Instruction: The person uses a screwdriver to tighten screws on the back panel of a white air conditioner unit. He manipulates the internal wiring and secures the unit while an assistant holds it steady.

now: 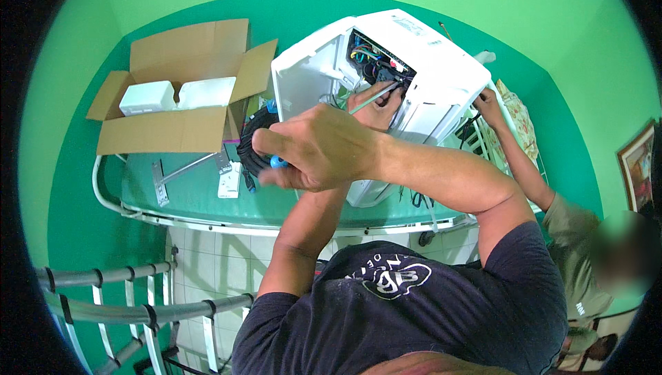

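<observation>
Right hand (321, 146) grips a slim, straight rod (369, 101) pointing into the angular white casing (441, 57), upper centre; left hand (376, 109), grip unclear, is beside coloured wires (361, 53). Illegible label (412, 26) on top; cardboard box (162, 132), upper left.

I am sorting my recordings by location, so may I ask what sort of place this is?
Probably a bedroom, or perhaps a clinic room: a white-framed green bed, a tiled floor and a framed picture on the wall.
</observation>
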Demonstrator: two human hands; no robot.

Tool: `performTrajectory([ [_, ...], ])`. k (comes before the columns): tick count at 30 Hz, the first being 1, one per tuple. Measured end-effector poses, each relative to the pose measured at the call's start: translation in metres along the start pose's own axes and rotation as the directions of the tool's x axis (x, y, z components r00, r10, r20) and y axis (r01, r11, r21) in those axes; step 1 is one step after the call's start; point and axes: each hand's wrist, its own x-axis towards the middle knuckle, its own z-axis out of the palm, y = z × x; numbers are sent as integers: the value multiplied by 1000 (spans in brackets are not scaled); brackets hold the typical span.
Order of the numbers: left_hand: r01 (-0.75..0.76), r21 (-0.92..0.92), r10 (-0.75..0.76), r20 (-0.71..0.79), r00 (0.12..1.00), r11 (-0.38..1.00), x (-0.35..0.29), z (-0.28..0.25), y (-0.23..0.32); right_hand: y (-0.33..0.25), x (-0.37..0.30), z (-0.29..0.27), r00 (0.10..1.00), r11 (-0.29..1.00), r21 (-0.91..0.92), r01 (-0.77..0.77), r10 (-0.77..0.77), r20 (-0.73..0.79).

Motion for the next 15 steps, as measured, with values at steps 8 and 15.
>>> performTrajectory([
  [8,-36,-186,33,-21,999,982,-2,13,-16,-7,10,6,994,988,-137,-70,57,-98],
  [15,-175,-276,161,-73,984,945,-4,-1,-9,-19,10,35,992,975,-190,-114,101,-74],
])
